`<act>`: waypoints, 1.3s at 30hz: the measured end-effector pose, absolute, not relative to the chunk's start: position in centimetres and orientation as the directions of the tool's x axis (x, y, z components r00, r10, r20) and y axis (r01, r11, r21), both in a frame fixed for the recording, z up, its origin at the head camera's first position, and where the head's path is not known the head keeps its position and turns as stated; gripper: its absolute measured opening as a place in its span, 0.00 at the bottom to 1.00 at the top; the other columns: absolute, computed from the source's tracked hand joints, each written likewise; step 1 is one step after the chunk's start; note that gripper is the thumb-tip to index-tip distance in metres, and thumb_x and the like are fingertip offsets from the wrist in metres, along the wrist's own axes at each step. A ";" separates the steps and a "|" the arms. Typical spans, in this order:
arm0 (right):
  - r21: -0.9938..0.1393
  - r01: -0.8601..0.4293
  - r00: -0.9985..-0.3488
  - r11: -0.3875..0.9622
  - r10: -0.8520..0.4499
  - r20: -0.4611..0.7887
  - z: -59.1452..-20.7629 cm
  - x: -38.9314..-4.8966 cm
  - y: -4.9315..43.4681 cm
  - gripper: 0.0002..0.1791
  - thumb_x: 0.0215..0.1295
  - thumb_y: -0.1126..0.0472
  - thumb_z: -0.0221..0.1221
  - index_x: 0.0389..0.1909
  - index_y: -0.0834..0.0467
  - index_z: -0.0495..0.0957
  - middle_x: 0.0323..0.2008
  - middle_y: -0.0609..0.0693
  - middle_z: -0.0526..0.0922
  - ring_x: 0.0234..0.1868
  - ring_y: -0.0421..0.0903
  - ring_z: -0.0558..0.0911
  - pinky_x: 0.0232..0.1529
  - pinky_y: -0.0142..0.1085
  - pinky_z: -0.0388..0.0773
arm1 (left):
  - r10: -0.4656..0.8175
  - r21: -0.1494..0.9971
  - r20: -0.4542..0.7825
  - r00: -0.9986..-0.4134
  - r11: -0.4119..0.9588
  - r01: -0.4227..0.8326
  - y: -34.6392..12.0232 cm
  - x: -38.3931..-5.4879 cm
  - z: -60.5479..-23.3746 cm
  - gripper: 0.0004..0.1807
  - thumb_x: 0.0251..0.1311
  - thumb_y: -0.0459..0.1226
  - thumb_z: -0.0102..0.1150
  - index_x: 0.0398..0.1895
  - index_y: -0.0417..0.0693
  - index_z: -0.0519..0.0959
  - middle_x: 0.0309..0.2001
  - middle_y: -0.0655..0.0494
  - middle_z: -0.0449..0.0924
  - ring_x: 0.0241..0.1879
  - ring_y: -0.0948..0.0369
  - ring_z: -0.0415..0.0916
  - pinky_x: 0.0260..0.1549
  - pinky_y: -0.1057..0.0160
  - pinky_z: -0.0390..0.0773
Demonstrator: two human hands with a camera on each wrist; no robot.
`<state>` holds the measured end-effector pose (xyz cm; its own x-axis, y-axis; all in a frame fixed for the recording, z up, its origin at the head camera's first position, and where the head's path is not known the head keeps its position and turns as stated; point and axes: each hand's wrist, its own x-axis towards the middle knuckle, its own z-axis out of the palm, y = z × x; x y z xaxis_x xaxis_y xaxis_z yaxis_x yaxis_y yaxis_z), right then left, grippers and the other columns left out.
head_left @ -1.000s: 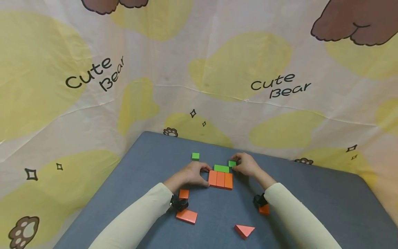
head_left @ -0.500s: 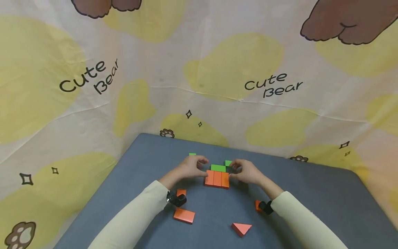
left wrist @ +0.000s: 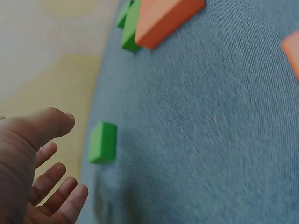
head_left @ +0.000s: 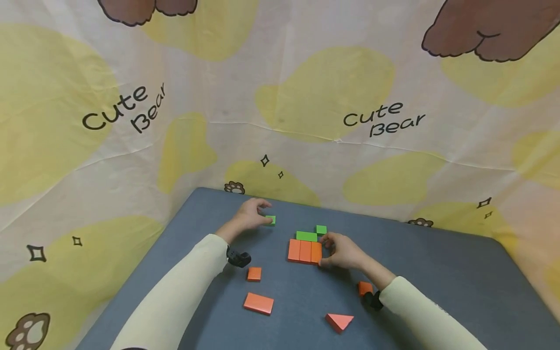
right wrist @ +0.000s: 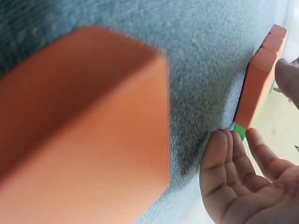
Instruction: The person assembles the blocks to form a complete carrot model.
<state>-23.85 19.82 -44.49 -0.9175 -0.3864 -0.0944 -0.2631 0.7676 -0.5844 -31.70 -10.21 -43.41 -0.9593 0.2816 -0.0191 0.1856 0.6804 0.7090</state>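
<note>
At the back left of the table my left hand [head_left: 251,215] reaches over a small green block [head_left: 271,220], thumb and fingers spread around it. In the left wrist view that green block [left wrist: 103,143] stands apart from the fingertips. Three orange rectangular blocks [head_left: 305,251] lie side by side, with a longer green block [head_left: 306,236] against their far side. Another small green block [head_left: 321,230] sits behind its right end. My right hand [head_left: 343,251] is at the right end of the orange row, its thumb and fingertips close to the outermost block; contact is hard to tell.
An orange square block [head_left: 254,274], a coral rectangular block [head_left: 259,303] and a coral triangular block [head_left: 339,322] lie nearer on the grey-blue table [head_left: 297,291]. One more orange block [head_left: 365,288] is beside the right wrist. A patterned cloth [head_left: 280,97] hangs behind.
My left hand has left the orange row and moved back and left to the lone green block. My right hand has let go of the other small green block and come nearer to the orange row.
</note>
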 end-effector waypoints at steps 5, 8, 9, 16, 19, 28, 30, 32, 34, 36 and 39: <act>-0.581 -0.232 -0.929 0.780 -0.354 -0.105 -44.5 -23.9 19.5 0.29 0.44 0.59 0.75 0.49 0.59 0.76 0.40 0.53 0.79 0.38 0.46 0.77 0.41 0.43 0.77 | 0.246 0.720 -0.059 -0.968 0.682 0.129 -10.7 -32.3 -44.3 0.27 0.53 0.39 0.68 0.58 0.45 0.76 0.59 0.44 0.75 0.56 0.48 0.75 0.53 0.51 0.76; -0.582 -0.211 -0.935 0.786 -0.335 -0.114 -44.5 -23.9 19.3 0.28 0.43 0.60 0.75 0.48 0.58 0.76 0.40 0.52 0.79 0.37 0.46 0.77 0.41 0.42 0.77 | 0.232 0.721 -0.078 -0.970 0.685 0.106 -10.9 -32.6 -44.8 0.27 0.53 0.39 0.68 0.58 0.46 0.76 0.57 0.45 0.76 0.55 0.49 0.75 0.49 0.54 0.78; -0.583 -0.203 -0.937 0.787 -0.328 -0.116 -44.5 -23.9 19.2 0.28 0.43 0.60 0.75 0.48 0.58 0.76 0.40 0.52 0.79 0.37 0.45 0.77 0.41 0.42 0.77 | 0.227 0.720 -0.085 -0.970 0.687 0.098 -10.9 -32.7 -44.9 0.27 0.53 0.39 0.68 0.58 0.46 0.76 0.57 0.46 0.77 0.55 0.50 0.75 0.47 0.55 0.78; -0.572 -0.185 -0.943 0.799 -0.309 -0.126 -44.5 -23.9 19.1 0.28 0.43 0.59 0.76 0.47 0.57 0.77 0.39 0.51 0.79 0.36 0.45 0.76 0.39 0.41 0.76 | 0.217 0.699 -0.101 -0.971 0.710 0.086 -10.8 -32.9 -45.3 0.24 0.53 0.39 0.68 0.55 0.46 0.78 0.53 0.49 0.78 0.51 0.53 0.75 0.49 0.55 0.76; -0.568 -0.180 -0.944 0.803 -0.302 -0.129 -44.5 -23.9 19.1 0.28 0.43 0.59 0.76 0.47 0.57 0.77 0.39 0.51 0.79 0.36 0.44 0.76 0.40 0.41 0.76 | 0.218 0.682 -0.095 -0.971 0.725 0.096 -10.6 -32.9 -45.4 0.22 0.53 0.39 0.68 0.53 0.46 0.79 0.51 0.50 0.79 0.50 0.54 0.75 0.51 0.54 0.75; -0.572 -0.186 -0.941 0.799 -0.313 -0.131 -44.4 -23.9 19.1 0.28 0.42 0.59 0.76 0.46 0.57 0.76 0.38 0.51 0.78 0.35 0.44 0.75 0.39 0.40 0.76 | 0.211 0.636 -0.080 -0.974 0.764 0.114 -9.8 -32.8 -45.3 0.17 0.55 0.39 0.66 0.48 0.48 0.82 0.45 0.53 0.81 0.46 0.58 0.76 0.49 0.55 0.75; -0.569 -0.191 -0.940 0.800 -0.316 -0.128 -44.3 -23.9 19.1 0.28 0.42 0.60 0.76 0.46 0.57 0.76 0.38 0.51 0.78 0.35 0.44 0.75 0.39 0.40 0.76 | 0.211 0.635 -0.074 -0.975 0.763 0.117 -9.5 -32.7 -45.2 0.16 0.55 0.39 0.65 0.48 0.48 0.82 0.44 0.54 0.82 0.45 0.58 0.77 0.48 0.56 0.76; -0.567 -0.194 -0.940 0.800 -0.318 -0.127 -44.2 -23.8 19.0 0.28 0.42 0.59 0.76 0.46 0.57 0.76 0.38 0.51 0.78 0.35 0.44 0.75 0.39 0.40 0.75 | 0.206 0.634 -0.060 -0.977 0.764 0.123 -9.0 -32.5 -45.1 0.16 0.55 0.39 0.66 0.47 0.48 0.82 0.43 0.55 0.82 0.44 0.59 0.77 0.48 0.56 0.76; -0.565 -0.198 -0.939 0.801 -0.320 -0.125 -44.3 -23.8 19.0 0.28 0.43 0.59 0.76 0.46 0.57 0.76 0.38 0.51 0.78 0.35 0.44 0.75 0.39 0.40 0.75 | 0.202 0.631 -0.046 -0.978 0.765 0.129 -8.5 -32.3 -45.1 0.16 0.54 0.39 0.66 0.47 0.48 0.83 0.42 0.56 0.83 0.43 0.60 0.78 0.47 0.57 0.76; -0.564 -0.195 -0.940 0.803 -0.317 -0.127 -44.3 -23.8 18.9 0.28 0.43 0.59 0.76 0.46 0.57 0.76 0.38 0.51 0.78 0.35 0.44 0.74 0.39 0.40 0.75 | 0.207 0.626 -0.030 -0.978 0.767 0.144 -7.8 -32.0 -45.1 0.15 0.54 0.40 0.66 0.46 0.48 0.83 0.41 0.56 0.83 0.42 0.61 0.78 0.44 0.59 0.77; -0.562 -0.192 -0.940 0.804 -0.316 -0.130 -44.3 -23.7 18.9 0.28 0.43 0.59 0.76 0.46 0.56 0.76 0.38 0.51 0.78 0.35 0.45 0.74 0.39 0.41 0.75 | 0.227 0.624 -0.018 -0.974 0.763 0.167 -6.9 -31.7 -45.1 0.16 0.55 0.41 0.66 0.47 0.49 0.83 0.41 0.58 0.83 0.42 0.62 0.78 0.44 0.60 0.77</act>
